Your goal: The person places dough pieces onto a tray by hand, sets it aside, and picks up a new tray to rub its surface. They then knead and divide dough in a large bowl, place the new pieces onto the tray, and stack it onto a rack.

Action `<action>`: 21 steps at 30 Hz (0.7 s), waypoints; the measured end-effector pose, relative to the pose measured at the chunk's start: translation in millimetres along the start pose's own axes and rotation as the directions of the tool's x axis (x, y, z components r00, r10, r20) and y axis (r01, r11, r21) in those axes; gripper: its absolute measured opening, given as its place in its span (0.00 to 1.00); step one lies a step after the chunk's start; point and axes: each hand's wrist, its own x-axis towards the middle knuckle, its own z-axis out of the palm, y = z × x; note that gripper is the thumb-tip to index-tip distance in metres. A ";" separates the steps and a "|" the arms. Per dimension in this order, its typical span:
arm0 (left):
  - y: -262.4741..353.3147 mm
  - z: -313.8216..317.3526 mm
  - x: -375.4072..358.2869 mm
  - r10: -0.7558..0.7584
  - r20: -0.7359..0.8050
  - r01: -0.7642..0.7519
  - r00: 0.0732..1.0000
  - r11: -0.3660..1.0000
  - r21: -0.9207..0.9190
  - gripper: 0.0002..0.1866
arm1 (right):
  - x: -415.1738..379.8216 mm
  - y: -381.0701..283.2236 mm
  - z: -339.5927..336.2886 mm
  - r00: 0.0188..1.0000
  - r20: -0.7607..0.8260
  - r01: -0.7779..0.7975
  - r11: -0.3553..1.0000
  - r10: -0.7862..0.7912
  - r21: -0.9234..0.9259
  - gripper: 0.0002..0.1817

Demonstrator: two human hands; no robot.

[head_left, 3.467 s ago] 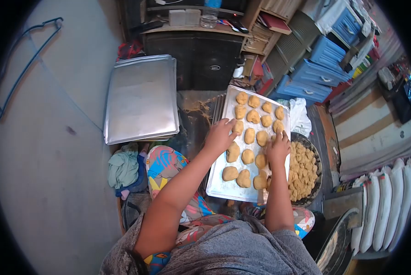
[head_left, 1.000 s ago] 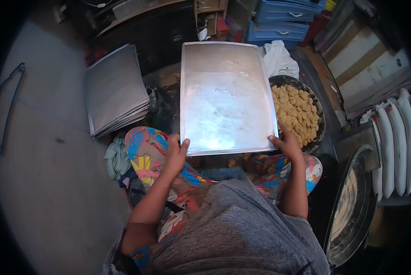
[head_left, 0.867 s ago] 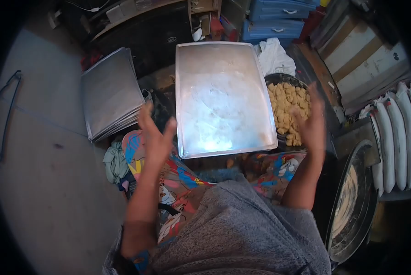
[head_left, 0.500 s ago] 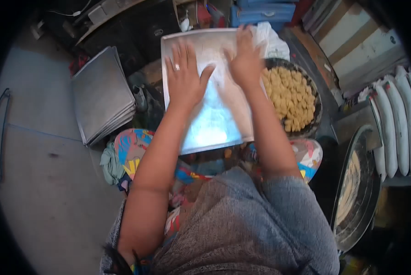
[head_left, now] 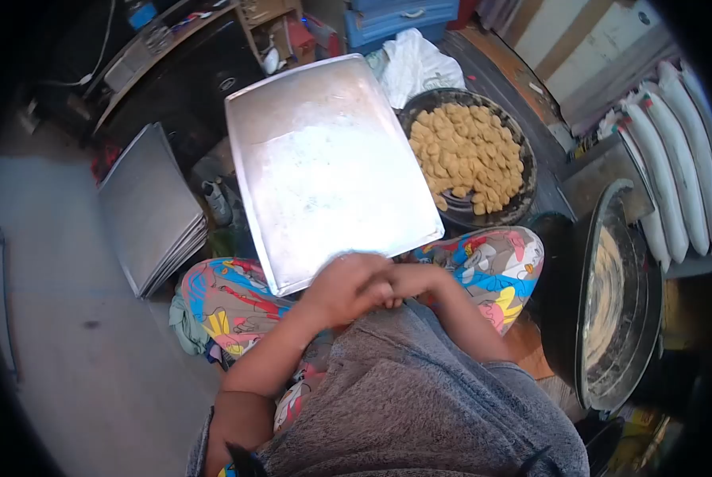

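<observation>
A shiny metal tray [head_left: 324, 175] with a raised rim lies in front of me, its near edge by my lap. Close to my body, my left hand [head_left: 348, 288] and my right hand [head_left: 408, 282] meet at that near edge. Their fingers are bunched together and overlap, so anything between them is hidden. To the right of the tray, a round dark pan [head_left: 528, 176] holds many lumps of tan dough [head_left: 467, 151].
A stack of metal trays [head_left: 153, 211] stands at the left. A large black basin [head_left: 650, 318] leans at the right, near several long white packets [head_left: 678, 171]. Behind the tray are a white plastic bag [head_left: 423, 67] and blue drawers [head_left: 400, 24].
Both hands have come off the tray's surface and drawn back together near my lap. In view, the tray sits further left, and its whole surface shows.
</observation>
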 end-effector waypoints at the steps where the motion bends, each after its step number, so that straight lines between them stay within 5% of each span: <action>1: 4.3 12.2 3.6 0.071 0.157 -0.048 0.985 0.988 -0.146 0.20 | -1.5 12.4 2.3 1.000 -0.014 0.000 1.000 0.000 0.021 0.19; 3: -16.0 53.8 5.0 0.075 0.267 -0.028 0.961 0.984 -0.177 0.18 | 8.0 29.8 9.6 0.997 -0.072 0.009 1.000 -0.008 0.006 0.19; 5: -48.1 93.2 -0.4 -0.147 0.457 0.167 0.877 0.986 -0.003 0.17 | 17.6 41.3 13.2 0.992 -0.127 0.020 1.000 -0.022 -0.017 0.19; 8: -130.6 142.3 -23.0 -0.382 0.364 0.441 0.850 0.893 -0.093 0.18 | 37.1 48.0 -1.6 0.978 -0.198 0.042 0.995 -0.060 -0.094 0.19; 9: -153.0 148.7 -31.2 -0.422 0.317 0.384 0.849 0.906 0.175 0.20 | 44.2 49.9 -8.3 0.974 -0.214 0.049 0.991 -0.074 -0.124 0.19; 11: -198.7 163.0 -56.5 -0.452 0.215 0.417 0.866 0.889 0.190 0.23 | 59.8 52.0 -21.3 0.969 -0.228 0.054 0.981 -0.096 -0.184 0.19; 12: -172.2 134.6 -45.5 -0.582 0.312 0.569 0.751 0.810 0.143 0.26 | 69.0 53.1 -27.6 0.968 -0.229 0.055 0.975 -0.105 -0.214 0.19; 21: -168.2 140.4 -35.5 -0.598 0.281 0.562 0.750 0.801 0.205 0.26 | 119.9 50.2 -59.8 0.943 -0.259 0.068 0.884 -0.207 -0.462 0.19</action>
